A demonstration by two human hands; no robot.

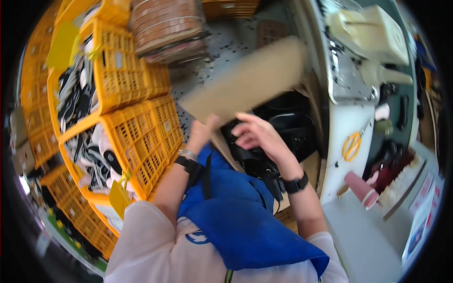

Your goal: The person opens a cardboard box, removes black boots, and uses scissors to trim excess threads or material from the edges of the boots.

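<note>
My left hand (201, 135) is closed at the near left corner of a tan cardboard sheet (250, 78), its thumb lying on the edge. The sheet is smeared by motion and slants up to the right; I cannot tell whether it is loose or a box flap. Just below its near edge, my right hand (259, 134) is held with bent fingers apart and nothing in them. Under that hand is an open cardboard box (316, 106) holding shiny black things (292, 125), whose kind I cannot make out.
Yellow plastic crates (134, 137) of white and black corded parts stand stacked at my left. Behind them sits a strapped brown bundle (165, 23). At the right, a bench carries a metal tray (351, 80), a cream container (373, 33) and a pink cup (361, 188). Black scraps litter the floor.
</note>
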